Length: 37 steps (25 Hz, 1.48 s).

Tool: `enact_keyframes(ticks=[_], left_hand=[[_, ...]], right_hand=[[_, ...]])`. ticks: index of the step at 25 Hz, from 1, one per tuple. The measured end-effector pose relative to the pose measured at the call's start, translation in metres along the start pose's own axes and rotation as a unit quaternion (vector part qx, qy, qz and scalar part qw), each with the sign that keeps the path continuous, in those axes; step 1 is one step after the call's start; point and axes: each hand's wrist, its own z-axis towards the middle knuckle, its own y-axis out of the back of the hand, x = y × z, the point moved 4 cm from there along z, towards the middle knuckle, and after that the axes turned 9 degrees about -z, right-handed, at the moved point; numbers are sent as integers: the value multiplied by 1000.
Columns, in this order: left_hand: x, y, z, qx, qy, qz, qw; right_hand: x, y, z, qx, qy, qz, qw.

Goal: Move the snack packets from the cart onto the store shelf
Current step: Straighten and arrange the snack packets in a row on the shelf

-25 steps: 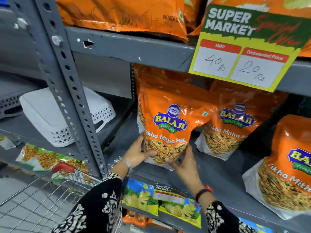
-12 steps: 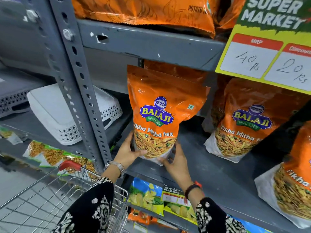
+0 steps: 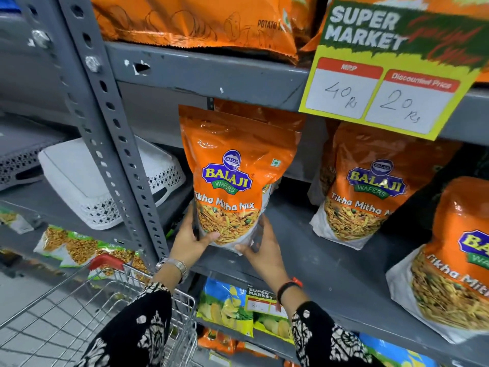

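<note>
An orange Balaji Tikha Mitha Mix packet stands upright at the left end of the grey middle shelf. My left hand grips its lower left corner and my right hand cups its lower right corner. A second orange packet is partly hidden right behind it. Two more of the same packets stand further right on that shelf. The wire cart with a red handle is at the lower left, and the part I can see holds no packets.
A perforated grey upright post stands just left of the packet. A yellow price sign hangs from the shelf above, under orange chip bags. A white plastic basket lies on the left bay. Blue and yellow chip bags fill the lower shelf.
The packet has shifted left toward the post and stands more upright, with both hands still at its base. The camera view has moved in closer.
</note>
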Motion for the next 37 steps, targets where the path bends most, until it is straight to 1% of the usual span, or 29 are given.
enact_keyframes(ticks=[2, 3, 5, 6, 8, 9, 10, 11, 12, 13, 15, 17, 18, 20, 22, 24, 27, 30, 34, 37], left_hand=[[-8, -3, -16, -72, -15, 43, 996], [-16, -9, -27, -103, -41, 73, 991], [-28, -31, -47, -121, -118, 123, 978], [-35, -48, -55, -119, -155, 141, 971], [-48, -91, -63, -87, -214, 162, 959], [-54, -114, -62, -58, -243, 172, 953], [-60, -137, -60, -25, -268, 179, 946], [-66, -161, -55, 13, -281, 175, 943], [-69, -180, -47, 47, -273, 164, 947], [-70, -195, -36, 76, -245, 145, 955], [-67, -222, -7, 121, -156, 102, 975], [-58, -238, 18, 142, -71, 99, 982], [-55, -243, 28, 150, -41, 97, 983], [-48, -248, 39, 165, -2, 87, 982], [-42, -251, 47, 173, 28, 76, 981], [-37, -249, 51, 163, 39, 70, 983], [-38, -240, 53, 146, 33, 63, 987], [-34, -233, 57, 149, 38, 61, 986], [-22, -233, 58, 166, 63, 61, 982], [-21, -234, 57, 139, 61, 66, 986]], right_hand=[[-8, 23, -12, -51, -15, 4, 999], [-13, 41, -19, -98, -17, 1, 995], [-23, 81, -34, -209, -7, -16, 978], [-28, 103, -40, -263, 0, -28, 964], [-34, 147, -48, -347, 0, -55, 936], [-36, 164, -47, -370, -5, -73, 926], [-37, 177, -44, -376, -14, -89, 922], [-41, 186, -39, -368, -28, -95, 925], [-45, 190, -33, -345, -42, -90, 933], [-49, 191, -26, -315, -57, -83, 944], [-60, 194, -12, -266, -77, -81, 958], [-67, 198, -1, -224, -87, -61, 969], [-68, 201, 3, -205, -92, -36, 974], [-67, 204, 7, -184, -103, 7, 978], [-71, 205, 12, -186, -115, 10, 976], [-75, 202, 15, -186, -129, 8, 974], [-73, 193, 20, -176, -136, 8, 975], [-73, 188, 22, -170, -126, 24, 977], [-84, 189, 18, -166, -142, 34, 975], [-86, 186, 18, -154, -152, 39, 975]])
